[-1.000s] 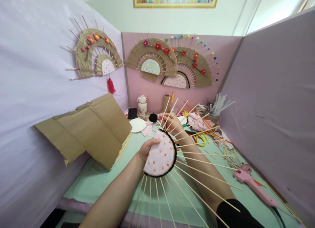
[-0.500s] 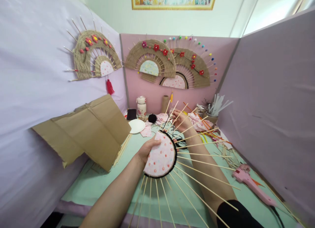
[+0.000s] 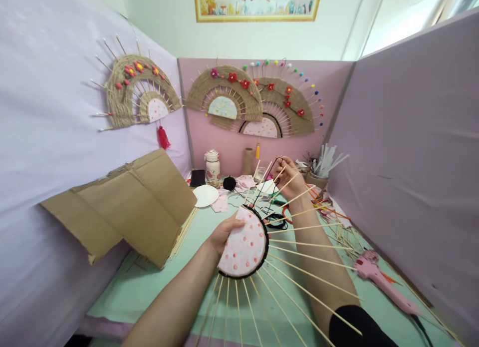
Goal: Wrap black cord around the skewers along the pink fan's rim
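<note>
Fingers of the left hand (image 3: 223,233) pinch the rim of the disc (image 3: 244,242), thumb on its pink face, held above the mat (image 3: 157,282). The right hand (image 3: 290,177), beyond the disc, has its fingers closed on a black cord (image 3: 267,179) running up from the disc's rim.

A hard tug could, I judge, snag the cord on the sticks (image 3: 307,247) or bend them.

Right of the disc the glue gun (image 3: 381,282) and wall (image 3: 411,162) crowd in; left, the cardboard (image 3: 130,202) leans close. Room is mainly upward.
</note>
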Available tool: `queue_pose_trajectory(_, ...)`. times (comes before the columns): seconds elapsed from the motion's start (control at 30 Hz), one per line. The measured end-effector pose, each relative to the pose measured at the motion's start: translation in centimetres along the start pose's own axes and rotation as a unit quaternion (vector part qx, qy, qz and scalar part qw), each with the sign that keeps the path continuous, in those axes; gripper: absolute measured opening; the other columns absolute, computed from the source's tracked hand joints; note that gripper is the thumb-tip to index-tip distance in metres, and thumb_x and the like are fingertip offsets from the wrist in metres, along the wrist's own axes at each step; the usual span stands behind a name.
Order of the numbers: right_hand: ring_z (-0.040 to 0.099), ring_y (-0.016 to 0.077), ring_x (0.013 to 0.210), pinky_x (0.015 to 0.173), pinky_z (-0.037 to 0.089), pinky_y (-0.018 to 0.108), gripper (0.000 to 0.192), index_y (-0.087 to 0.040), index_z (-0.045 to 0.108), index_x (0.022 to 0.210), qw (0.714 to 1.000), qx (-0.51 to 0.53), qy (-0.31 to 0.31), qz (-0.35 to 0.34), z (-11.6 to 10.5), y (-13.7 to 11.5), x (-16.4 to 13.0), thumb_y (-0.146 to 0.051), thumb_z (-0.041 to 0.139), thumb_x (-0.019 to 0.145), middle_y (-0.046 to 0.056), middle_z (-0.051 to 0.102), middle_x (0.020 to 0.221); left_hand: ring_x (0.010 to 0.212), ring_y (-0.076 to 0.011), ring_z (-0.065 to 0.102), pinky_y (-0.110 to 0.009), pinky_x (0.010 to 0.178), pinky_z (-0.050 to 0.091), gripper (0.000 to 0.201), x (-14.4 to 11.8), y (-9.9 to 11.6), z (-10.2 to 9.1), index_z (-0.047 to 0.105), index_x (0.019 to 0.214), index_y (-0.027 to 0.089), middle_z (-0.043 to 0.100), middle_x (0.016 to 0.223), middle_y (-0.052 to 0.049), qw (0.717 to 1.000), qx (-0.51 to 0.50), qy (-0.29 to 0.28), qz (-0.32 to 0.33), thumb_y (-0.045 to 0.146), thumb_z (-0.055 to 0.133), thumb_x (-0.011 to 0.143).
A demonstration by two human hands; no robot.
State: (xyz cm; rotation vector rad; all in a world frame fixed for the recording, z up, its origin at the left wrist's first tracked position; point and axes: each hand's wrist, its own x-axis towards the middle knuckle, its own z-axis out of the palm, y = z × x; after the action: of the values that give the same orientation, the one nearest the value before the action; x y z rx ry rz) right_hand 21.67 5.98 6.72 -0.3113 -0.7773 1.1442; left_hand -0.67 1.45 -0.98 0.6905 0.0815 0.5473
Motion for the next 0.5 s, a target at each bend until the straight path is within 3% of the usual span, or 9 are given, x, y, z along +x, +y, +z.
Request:
queue_pose_trajectory(0.2,0.031,-0.0015,0.033,0.032,0.032,0.006,0.015,-0.022,0.058,0.076,0.999,0.017,0.003,0.027,0.2,0.6,1.0,-0.006,0.057,0.075,-0.005,0.067,0.073,0.096,-0.0306,0.062,-0.049,0.086,0.042,0.06,0.0,-0.1,0.1,0.035,0.132,0.023,0.063,0.11,-0.014,1.0,-0.004,-0.014,-0.006,0.011,0.051,0.075)
queue_pose_trajectory(0.3,0.045,-0.001,0.04,0.036,0.038,0.004,0.018,-0.021,0.058,0.076,0.996,0.032,0.042,0.069,0.0,1.3,1.3,-0.005,0.051,0.079,-0.005,0.068,0.072,0.097,-0.0305,0.061,-0.048,0.085,0.043,0.061,0.0,-0.1,0.2,0.034,0.132,0.021,0.063,0.11,-0.015,1.0,-0.005,-0.014,-0.008,0.011,0.051,0.075)
queue_pose_trajectory(0.4,0.062,0.0028,0.061,0.05,0.049,0.005,0.018,-0.019,0.057,0.077,0.993,0.026,0.065,0.094,-0.3,2.4,1.4,-0.002,0.052,0.077,-0.002,0.069,0.074,0.096,-0.0301,0.062,-0.047,0.085,0.044,0.06,0.0,-0.1,0.2,0.036,0.131,0.02,0.063,0.108,-0.015,1.0,-0.001,-0.004,-0.004,0.01,0.052,0.074)
queue_pose_trajectory(0.5,0.066,0.0079,0.07,0.057,0.053,0.009,0.019,-0.017,0.056,0.078,0.992,0.007,0.067,0.111,-0.6,3.9,1.5,0.0,0.059,0.07,0.001,0.069,0.072,0.095,-0.029,0.062,-0.045,0.086,0.044,0.057,-0.1,-0.1,0.1,0.04,0.128,0.019,0.064,0.108,-0.014,1.0,0.006,0.014,-0.006,0.01,0.053,0.073)
